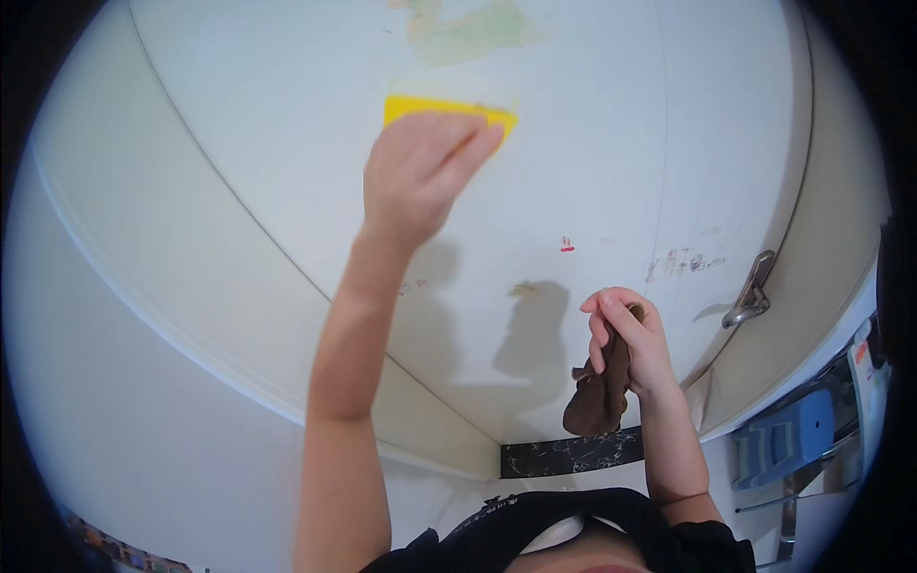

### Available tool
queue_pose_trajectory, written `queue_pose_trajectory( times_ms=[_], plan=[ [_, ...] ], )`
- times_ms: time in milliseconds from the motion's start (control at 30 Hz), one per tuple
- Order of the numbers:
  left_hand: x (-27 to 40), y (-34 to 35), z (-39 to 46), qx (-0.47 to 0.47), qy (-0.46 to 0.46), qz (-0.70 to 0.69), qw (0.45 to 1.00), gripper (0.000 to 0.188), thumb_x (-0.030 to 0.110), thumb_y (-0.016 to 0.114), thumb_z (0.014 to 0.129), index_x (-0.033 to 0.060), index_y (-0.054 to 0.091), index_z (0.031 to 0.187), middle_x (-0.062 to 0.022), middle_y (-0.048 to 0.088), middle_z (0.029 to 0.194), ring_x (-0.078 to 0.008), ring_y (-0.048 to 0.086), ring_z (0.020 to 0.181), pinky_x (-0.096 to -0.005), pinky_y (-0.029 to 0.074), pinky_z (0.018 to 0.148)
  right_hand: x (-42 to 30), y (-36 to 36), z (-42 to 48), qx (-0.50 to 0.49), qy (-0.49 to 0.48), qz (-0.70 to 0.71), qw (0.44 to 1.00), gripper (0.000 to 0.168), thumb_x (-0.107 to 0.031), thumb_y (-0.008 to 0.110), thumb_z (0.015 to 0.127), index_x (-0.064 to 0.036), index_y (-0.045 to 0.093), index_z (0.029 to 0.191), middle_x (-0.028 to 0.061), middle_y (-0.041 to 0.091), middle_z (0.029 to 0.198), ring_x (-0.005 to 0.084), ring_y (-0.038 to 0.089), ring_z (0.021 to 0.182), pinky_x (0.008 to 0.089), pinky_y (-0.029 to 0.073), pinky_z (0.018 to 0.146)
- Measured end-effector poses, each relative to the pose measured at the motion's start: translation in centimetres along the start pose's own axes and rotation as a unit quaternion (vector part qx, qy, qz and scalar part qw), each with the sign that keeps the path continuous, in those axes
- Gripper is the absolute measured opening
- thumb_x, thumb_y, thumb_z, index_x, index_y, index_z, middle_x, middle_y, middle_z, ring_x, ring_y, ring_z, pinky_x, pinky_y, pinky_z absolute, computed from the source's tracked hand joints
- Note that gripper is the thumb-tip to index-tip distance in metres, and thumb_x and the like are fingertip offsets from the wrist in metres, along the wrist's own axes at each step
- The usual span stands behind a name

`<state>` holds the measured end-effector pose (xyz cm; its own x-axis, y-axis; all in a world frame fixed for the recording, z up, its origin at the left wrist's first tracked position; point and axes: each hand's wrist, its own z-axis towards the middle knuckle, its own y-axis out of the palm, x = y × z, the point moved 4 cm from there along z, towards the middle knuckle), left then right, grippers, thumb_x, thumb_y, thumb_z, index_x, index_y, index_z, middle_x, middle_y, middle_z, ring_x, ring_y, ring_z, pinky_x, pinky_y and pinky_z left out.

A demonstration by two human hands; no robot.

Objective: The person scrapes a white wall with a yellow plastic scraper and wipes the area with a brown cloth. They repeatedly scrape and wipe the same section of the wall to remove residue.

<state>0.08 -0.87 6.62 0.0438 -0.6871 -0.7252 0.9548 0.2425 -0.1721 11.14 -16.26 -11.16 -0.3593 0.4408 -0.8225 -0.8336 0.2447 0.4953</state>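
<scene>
My left hand (pixel 423 168) is raised against a white door (pixel 587 165) and grips a flat yellow scraper or card (pixel 430 104), its edge at the door's surface. Greenish, peeled-looking stains (pixel 473 32) mark the door above it. Lower at the right, my right hand (pixel 630 336) holds a crumpled dark brown cloth (pixel 598 405), which hangs down from the fingers. Small sticker remains (pixel 695 263) and a red mark (pixel 567 245) show on the door between the hands and the handle.
A metal lever handle (pixel 749 297) sticks out at the door's right side. A dark marbled threshold (pixel 573 455) runs along the bottom. Beyond the frame at lower right stands a blue plastic stool (pixel 795 437). A white wall (pixel 179 401) lies to the left.
</scene>
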Motion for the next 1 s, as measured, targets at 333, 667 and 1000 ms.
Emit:
queue_pose_trajectory(
  times_ms=[333,667,1000],
  plan=[
    [-2.3,-0.8,-7.1,0.172,-0.123,0.205,0.956,0.030,0.011,0.072,0.065,0.0291,0.073,0.088,0.0024,0.060,0.106,-0.0167,0.049,0.100,-0.0375,0.031,0.096,-5.5,3.4,3.2,-0.016,-0.133,-0.249,0.959,0.025,-0.019,0.056,0.094,0.002,0.064,0.104,0.0008,0.056,0.067,0.0076,0.053,0.056,0.0228,0.045,0.050],
    [-3.2,-1.2,-7.7,0.233,-0.127,0.074,0.961,0.038,-0.007,0.070,0.062,0.0158,0.074,0.091,-0.0054,0.059,0.105,-0.0221,0.055,0.095,-0.0313,0.045,0.076,-8.9,12.1,11.4,0.022,-0.422,-0.760,0.494,0.047,-0.025,0.054,0.092,-0.027,0.043,0.137,0.0090,0.059,0.059,0.0272,0.054,0.049,0.0378,0.045,0.047],
    [-3.8,-1.6,-8.4,0.241,-0.141,0.054,0.959,0.042,-0.011,0.064,0.057,0.0131,0.073,0.091,-0.0042,0.061,0.099,-0.0209,0.056,0.092,-0.0306,0.043,0.079,-7.5,13.3,13.9,0.067,-0.423,-0.792,0.436,0.046,-0.025,0.053,0.092,-0.022,0.044,0.136,0.0073,0.055,0.052,0.0253,0.052,0.043,0.0349,0.043,0.043]
  ],
)
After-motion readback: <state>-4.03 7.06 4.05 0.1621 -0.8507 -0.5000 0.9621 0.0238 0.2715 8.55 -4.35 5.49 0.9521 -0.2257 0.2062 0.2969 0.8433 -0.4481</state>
